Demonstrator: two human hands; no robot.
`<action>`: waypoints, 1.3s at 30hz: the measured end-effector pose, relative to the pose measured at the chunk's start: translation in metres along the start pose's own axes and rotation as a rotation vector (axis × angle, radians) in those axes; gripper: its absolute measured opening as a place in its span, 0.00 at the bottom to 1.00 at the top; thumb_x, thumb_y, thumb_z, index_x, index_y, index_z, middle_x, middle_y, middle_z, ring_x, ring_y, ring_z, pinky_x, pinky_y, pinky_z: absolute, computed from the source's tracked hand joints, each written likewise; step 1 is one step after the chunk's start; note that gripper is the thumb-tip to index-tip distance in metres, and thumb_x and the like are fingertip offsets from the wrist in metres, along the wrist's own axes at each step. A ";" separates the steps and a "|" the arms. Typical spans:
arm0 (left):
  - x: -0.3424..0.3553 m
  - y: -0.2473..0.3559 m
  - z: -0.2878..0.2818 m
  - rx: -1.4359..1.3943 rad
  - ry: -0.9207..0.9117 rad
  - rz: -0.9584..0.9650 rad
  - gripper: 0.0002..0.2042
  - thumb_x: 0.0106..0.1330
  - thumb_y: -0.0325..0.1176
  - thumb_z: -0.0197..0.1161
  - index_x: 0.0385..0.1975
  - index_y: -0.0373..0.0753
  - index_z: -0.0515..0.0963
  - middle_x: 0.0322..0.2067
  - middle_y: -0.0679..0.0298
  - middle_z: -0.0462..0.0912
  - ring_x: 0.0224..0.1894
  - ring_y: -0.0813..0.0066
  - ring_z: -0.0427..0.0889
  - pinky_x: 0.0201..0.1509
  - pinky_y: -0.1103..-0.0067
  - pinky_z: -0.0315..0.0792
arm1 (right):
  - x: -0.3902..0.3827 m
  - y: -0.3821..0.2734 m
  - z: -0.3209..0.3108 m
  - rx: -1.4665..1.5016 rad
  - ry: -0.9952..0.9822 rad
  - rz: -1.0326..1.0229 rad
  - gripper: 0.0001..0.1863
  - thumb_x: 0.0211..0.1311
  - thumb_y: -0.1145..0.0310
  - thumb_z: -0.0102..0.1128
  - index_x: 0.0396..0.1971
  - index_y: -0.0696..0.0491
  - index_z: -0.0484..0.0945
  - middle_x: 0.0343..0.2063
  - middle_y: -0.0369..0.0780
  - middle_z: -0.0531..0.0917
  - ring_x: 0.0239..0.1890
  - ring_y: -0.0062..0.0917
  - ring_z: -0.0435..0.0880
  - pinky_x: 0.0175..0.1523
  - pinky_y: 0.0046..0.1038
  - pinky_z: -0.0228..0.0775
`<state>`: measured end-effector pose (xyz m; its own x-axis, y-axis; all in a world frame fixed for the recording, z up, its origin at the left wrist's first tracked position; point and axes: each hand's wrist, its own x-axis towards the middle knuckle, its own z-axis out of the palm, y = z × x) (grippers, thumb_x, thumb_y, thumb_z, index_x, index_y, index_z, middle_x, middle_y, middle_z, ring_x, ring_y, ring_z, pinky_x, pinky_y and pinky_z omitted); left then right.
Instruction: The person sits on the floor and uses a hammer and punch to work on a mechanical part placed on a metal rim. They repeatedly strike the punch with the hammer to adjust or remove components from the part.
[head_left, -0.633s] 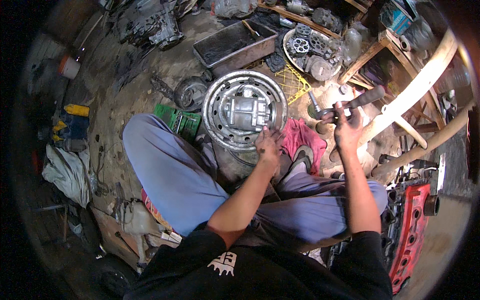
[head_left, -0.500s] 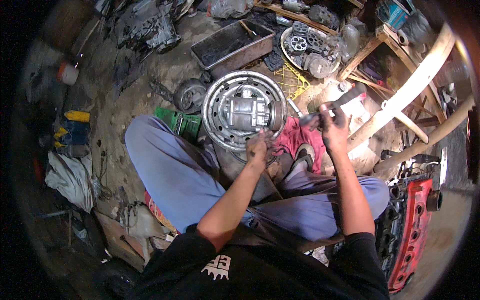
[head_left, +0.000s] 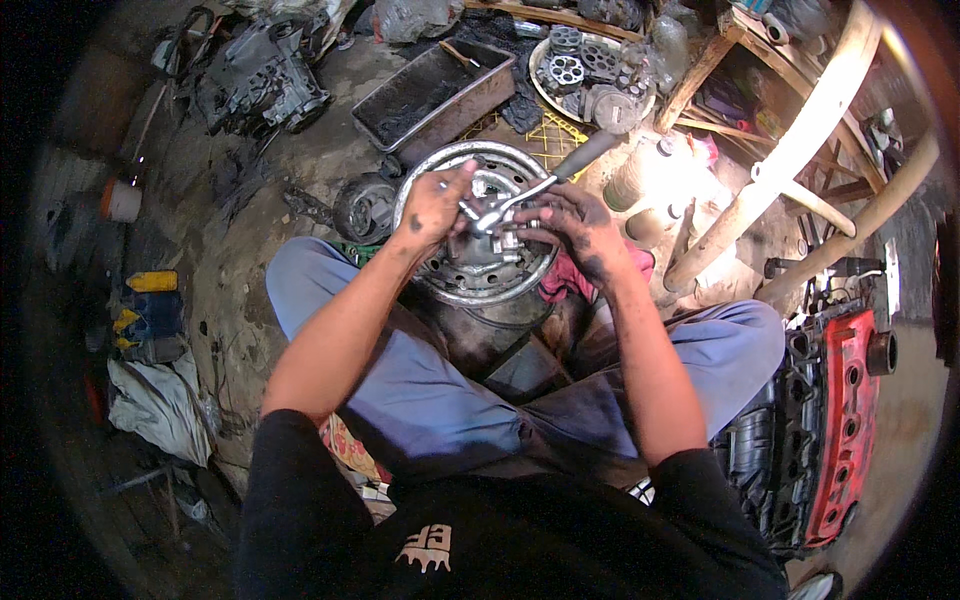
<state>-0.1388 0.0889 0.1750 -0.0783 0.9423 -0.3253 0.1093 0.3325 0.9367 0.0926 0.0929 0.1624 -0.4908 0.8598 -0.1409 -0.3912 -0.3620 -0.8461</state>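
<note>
A ratchet wrench [head_left: 543, 187] with a black handle slants over the steel wheel rim [head_left: 480, 297], its chrome head low and its handle end up to the right. My right hand [head_left: 580, 228] is closed around its shaft, fingers reaching towards the head. On the other side my left hand [head_left: 432, 208] is curled beside the wrench head, with a small shiny piece at its fingertips that I cannot make out. Below the hands, on the rim, lies a silver compressor [head_left: 503, 241], mostly covered by them. A red cloth [head_left: 566, 282] lies beside the rim.
Beyond the rim stand a dirty metal tray [head_left: 430, 100] with a brush and a round basin [head_left: 545, 88] of metal parts. Pale pipes [head_left: 790, 180] slant across the right. A red engine cover [head_left: 842, 430] is beside my right knee; a greasy gearbox-like casting [head_left: 262, 75] lies far left.
Both hands have come together over the compressor, my left moving up and left, my right moving left and bringing the wrench head down over it. The whole view has shifted slightly.
</note>
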 end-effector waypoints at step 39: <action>0.032 -0.062 -0.020 -0.313 0.140 -0.277 0.18 0.70 0.49 0.57 0.25 0.42 0.69 0.15 0.66 0.72 0.08 0.81 0.60 0.09 0.83 0.50 | 0.014 0.174 0.011 0.571 0.914 0.194 0.11 0.55 0.68 0.71 0.36 0.56 0.81 0.26 0.36 0.82 0.22 0.25 0.78 0.23 0.29 0.70</action>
<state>-0.1679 0.0978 0.1096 -0.1984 0.7981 -0.5689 -0.2386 0.5237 0.8178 0.0085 0.0382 0.0188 0.0874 0.6271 -0.7740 -0.7887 -0.4310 -0.4383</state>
